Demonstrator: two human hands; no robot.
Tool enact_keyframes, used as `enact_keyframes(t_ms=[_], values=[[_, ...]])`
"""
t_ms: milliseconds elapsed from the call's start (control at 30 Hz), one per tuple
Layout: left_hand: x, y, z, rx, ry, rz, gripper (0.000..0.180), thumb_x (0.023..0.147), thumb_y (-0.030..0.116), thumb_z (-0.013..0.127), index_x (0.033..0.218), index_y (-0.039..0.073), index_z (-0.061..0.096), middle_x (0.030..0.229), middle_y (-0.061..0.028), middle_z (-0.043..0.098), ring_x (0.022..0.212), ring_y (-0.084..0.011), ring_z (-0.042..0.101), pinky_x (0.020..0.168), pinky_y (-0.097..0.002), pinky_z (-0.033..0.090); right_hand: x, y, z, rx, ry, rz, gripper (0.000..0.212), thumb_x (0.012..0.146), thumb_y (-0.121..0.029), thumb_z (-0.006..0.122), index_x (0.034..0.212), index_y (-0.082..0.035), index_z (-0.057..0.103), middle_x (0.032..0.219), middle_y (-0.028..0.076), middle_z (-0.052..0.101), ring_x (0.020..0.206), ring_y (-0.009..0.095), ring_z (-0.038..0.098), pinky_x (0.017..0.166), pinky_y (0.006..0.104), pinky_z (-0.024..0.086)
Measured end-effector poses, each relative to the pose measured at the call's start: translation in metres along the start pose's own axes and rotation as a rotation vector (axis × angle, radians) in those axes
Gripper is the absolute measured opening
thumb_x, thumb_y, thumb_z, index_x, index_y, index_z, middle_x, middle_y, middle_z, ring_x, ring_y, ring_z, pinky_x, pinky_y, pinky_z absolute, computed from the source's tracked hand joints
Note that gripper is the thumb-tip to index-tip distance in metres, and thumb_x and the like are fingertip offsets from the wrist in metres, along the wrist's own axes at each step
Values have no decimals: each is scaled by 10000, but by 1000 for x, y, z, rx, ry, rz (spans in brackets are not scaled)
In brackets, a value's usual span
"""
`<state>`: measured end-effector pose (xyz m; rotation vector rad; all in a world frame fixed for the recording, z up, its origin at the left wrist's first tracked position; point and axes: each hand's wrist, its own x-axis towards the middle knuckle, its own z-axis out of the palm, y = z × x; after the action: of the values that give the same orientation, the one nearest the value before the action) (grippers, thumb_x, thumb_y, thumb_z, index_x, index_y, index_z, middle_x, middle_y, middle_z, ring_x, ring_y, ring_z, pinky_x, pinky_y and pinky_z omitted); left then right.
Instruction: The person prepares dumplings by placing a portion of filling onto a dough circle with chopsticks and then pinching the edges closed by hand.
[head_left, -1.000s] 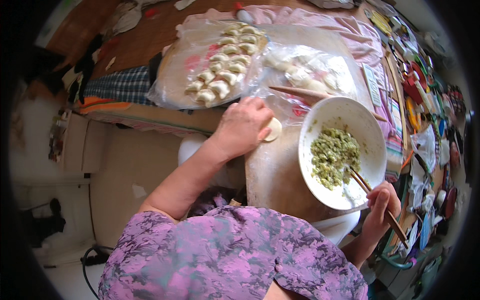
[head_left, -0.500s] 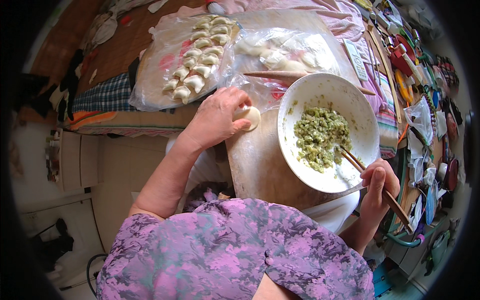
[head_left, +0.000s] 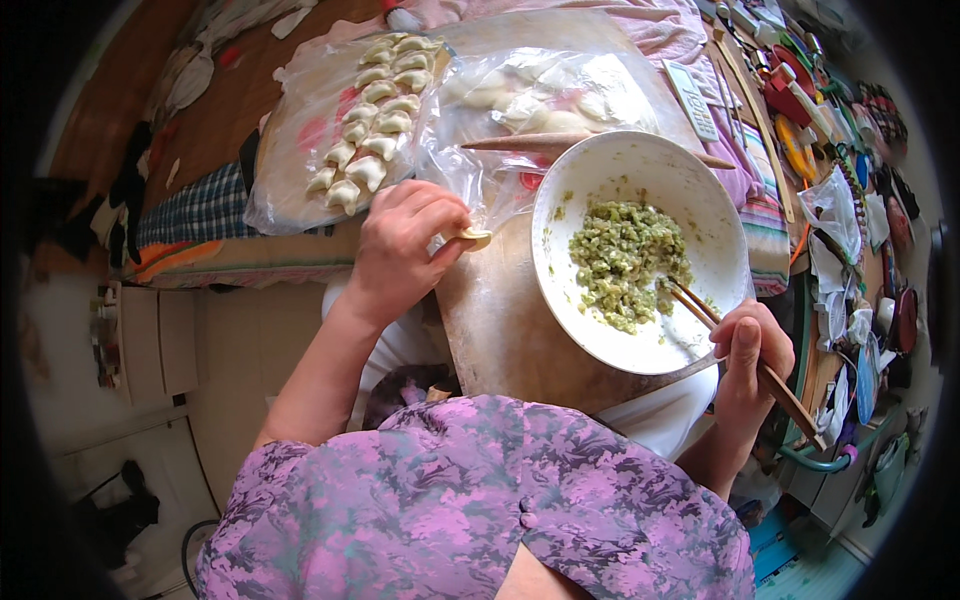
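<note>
My left hand (head_left: 408, 240) pinches the edge of a small dumpling wrapper (head_left: 474, 236), raised above the left side of the floury wooden board (head_left: 490, 310). The wrapper is seen nearly edge-on. My right hand (head_left: 752, 360) grips a pair of brown chopsticks (head_left: 785, 402); their tips dip into chopped green filling (head_left: 630, 262). That filling sits in a white bowl (head_left: 560, 305) on the board, tilted toward me. Beyond my left hand, two rows of folded dumplings (head_left: 378, 120) lie on a plastic-covered board (head_left: 285, 170).
A rolling pin (head_left: 500, 144) lies behind the bowl, partly hidden by it. Past it, pale dough pieces (head_left: 545, 95) rest under clear plastic. A white remote control (head_left: 690, 100) is at the far right. Shelves of clutter (head_left: 830, 130) line the right side.
My left hand has lifted the wrapper off the board and turned it from flat to nearly edge-on. The chopsticks stay in the filling. The whole view has shifted slightly.
</note>
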<state>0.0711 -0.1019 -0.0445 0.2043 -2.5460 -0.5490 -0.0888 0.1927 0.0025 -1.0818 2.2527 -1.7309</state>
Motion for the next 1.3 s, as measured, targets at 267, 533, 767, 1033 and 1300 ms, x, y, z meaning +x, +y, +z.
enact_keyframes(t_ms=[267,533,767,1033,1300], values=[[17,43,-30,47,219,232,218,649,50,778,807,113,642,860,-15,663,911,-226,648,939,-438,454,-2,-7,-1,-39,-45,28,313,930,-207,582,719,23,583,618,67,513,537,131,467,499,263,334],[53,91,-18,-253,45,491,256,621,49,777,854,72,673,802,-57,632,725,-221,634,754,-379,553,9,-24,8,-65,-129,-76,138,857,-108,655,909,20,652,751,121,636,616,167,604,566,260,464],[75,112,17,-297,9,653,139,688,131,705,773,77,609,794,-38,623,702,-192,633,643,-323,522,7,-24,2,-65,-222,-44,198,814,-175,716,882,5,668,688,109,618,554,195,583,524,288,456],[78,114,23,-324,35,735,180,685,128,743,729,59,582,784,-59,644,682,-194,646,588,-300,503,8,-20,2,59,-174,-26,129,832,-111,695,828,14,664,678,110,618,568,188,592,525,279,456],[74,115,29,-343,65,735,130,664,99,697,724,62,588,814,-64,651,712,-196,656,613,-295,515,9,-27,-1,-57,-198,-24,74,781,-54,704,802,10,673,652,88,617,500,143,550,474,261,426]])
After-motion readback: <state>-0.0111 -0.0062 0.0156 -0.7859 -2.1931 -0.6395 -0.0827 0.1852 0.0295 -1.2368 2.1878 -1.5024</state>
